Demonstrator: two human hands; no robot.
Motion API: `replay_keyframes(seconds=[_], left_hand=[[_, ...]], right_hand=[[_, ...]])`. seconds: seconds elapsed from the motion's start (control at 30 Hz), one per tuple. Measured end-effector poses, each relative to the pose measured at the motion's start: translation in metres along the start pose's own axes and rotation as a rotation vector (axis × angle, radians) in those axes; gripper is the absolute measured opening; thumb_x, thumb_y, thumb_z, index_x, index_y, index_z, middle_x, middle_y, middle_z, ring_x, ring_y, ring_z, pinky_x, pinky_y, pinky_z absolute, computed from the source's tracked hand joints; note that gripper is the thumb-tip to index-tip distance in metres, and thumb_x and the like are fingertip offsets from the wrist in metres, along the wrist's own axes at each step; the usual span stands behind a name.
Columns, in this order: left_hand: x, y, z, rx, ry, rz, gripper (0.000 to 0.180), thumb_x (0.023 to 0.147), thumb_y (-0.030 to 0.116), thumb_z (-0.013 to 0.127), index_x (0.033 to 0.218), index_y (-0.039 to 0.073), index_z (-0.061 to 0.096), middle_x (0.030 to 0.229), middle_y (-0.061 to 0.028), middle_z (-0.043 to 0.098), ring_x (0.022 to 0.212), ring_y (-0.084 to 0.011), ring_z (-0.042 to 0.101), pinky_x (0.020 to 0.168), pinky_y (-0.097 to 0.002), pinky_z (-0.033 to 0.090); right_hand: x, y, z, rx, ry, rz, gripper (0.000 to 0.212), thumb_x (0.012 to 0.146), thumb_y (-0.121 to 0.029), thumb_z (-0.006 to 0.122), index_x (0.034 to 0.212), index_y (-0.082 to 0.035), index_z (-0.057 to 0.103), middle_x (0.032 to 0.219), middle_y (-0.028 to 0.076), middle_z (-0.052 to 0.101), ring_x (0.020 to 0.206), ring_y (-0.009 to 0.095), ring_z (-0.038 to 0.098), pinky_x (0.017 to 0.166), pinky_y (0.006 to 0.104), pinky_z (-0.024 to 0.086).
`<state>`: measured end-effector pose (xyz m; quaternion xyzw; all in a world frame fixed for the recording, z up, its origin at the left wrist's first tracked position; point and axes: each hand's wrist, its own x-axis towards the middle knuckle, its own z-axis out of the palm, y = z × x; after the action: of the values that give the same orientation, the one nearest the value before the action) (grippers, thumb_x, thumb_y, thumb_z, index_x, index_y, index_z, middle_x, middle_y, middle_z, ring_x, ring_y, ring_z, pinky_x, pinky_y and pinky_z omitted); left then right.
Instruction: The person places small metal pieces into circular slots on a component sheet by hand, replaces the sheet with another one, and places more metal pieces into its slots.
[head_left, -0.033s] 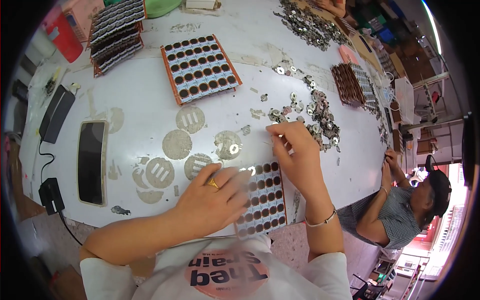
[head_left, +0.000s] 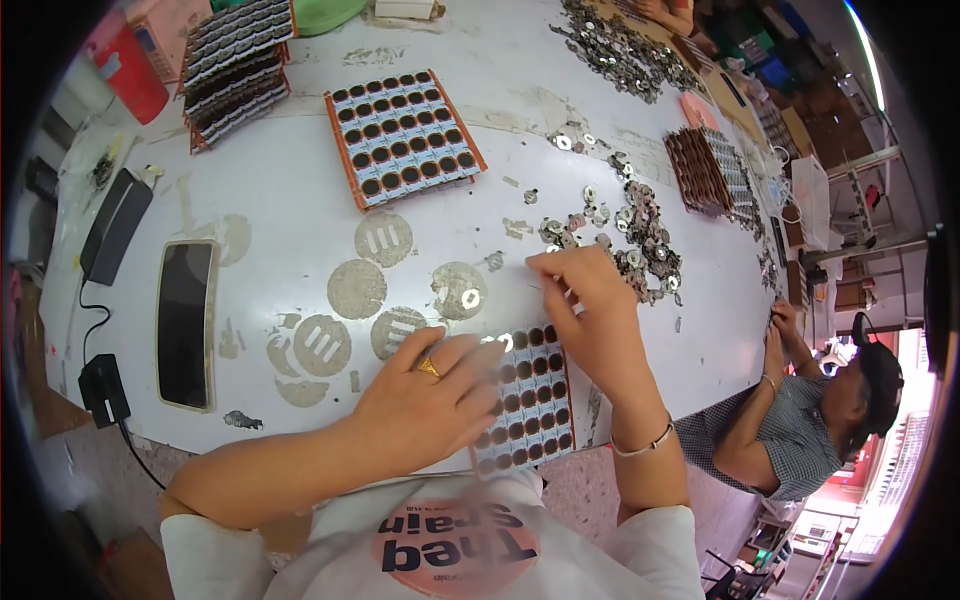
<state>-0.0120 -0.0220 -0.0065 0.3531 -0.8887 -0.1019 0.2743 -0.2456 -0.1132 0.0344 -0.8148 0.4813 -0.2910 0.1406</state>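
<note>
A panel with rows of dark round pads on a light blue face [head_left: 535,400] lies at the table's near edge, partly under my left hand [head_left: 435,400]. The left fingers reach over its left side, thumb apart from them. Their tips are blurred. By the index fingertip is a small shiny disc [head_left: 504,343]. My right hand [head_left: 592,300] hangs just beyond the panel's far right corner, thumb and bent fingers drawn together; what they pinch, if anything, is too small to make out. Loose small metal discs [head_left: 648,245] lie heaped beyond this hand.
A stack of similar panels [head_left: 405,140] sits farther back, with taller stacks at far left [head_left: 240,70] and right [head_left: 700,170]. A phone [head_left: 187,325] and black adapter [head_left: 103,388] lie left. Another metal heap [head_left: 625,50] is far back. A co-worker [head_left: 800,430] sits at right.
My right hand has shifted very slightly to the left. My left hand and the panel look the same.
</note>
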Motion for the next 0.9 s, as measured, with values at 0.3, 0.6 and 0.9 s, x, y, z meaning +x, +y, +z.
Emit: replay_keyframes(seconds=[0.3, 0.6, 0.9], left_hand=[[0.001, 0.003, -0.001, 0.003, 0.023, -0.003, 0.024, 0.083, 0.028, 0.076, 0.100, 0.011, 0.070, 0.135, -0.0105, 0.066, 0.124, -0.0263, 0.058, 0.110, -0.0492, 0.044], [0.001, 0.002, -0.003, 0.005, -0.026, -0.017, 0.043, 0.086, 0.039, 0.081, 0.115, 0.009, 0.070, 0.141, -0.0086, 0.064, 0.128, -0.0274, 0.058, 0.111, -0.0518, 0.043], [0.001, 0.004, -0.005, 0.032, -0.042, 0.000, 0.042, 0.088, 0.040, 0.077, 0.115, 0.009, 0.072, 0.139, -0.0086, 0.063, 0.131, -0.0265, 0.053, 0.112, -0.0494, 0.042]], right_hand=[[0.004, -0.033, 0.027, -0.108, -0.258, -0.310, 0.055, 0.071, 0.001, 0.078, 0.125, -0.005, 0.072, 0.111, 0.009, 0.074, 0.092, 0.030, 0.064, 0.078, 0.0389, 0.058], [-0.011, -0.008, 0.000, 0.294, -0.204, 0.102, 0.024, 0.092, 0.007, 0.073, 0.115, 0.001, 0.073, 0.100, 0.008, 0.077, 0.083, 0.015, 0.073, 0.073, 0.0264, 0.060], [-0.046, -0.009, -0.008, 0.567, -0.299, 0.536, 0.014, 0.097, -0.001, 0.073, 0.109, -0.002, 0.078, 0.093, 0.000, 0.074, 0.074, 0.005, 0.065, 0.066, 0.0222, 0.052]])
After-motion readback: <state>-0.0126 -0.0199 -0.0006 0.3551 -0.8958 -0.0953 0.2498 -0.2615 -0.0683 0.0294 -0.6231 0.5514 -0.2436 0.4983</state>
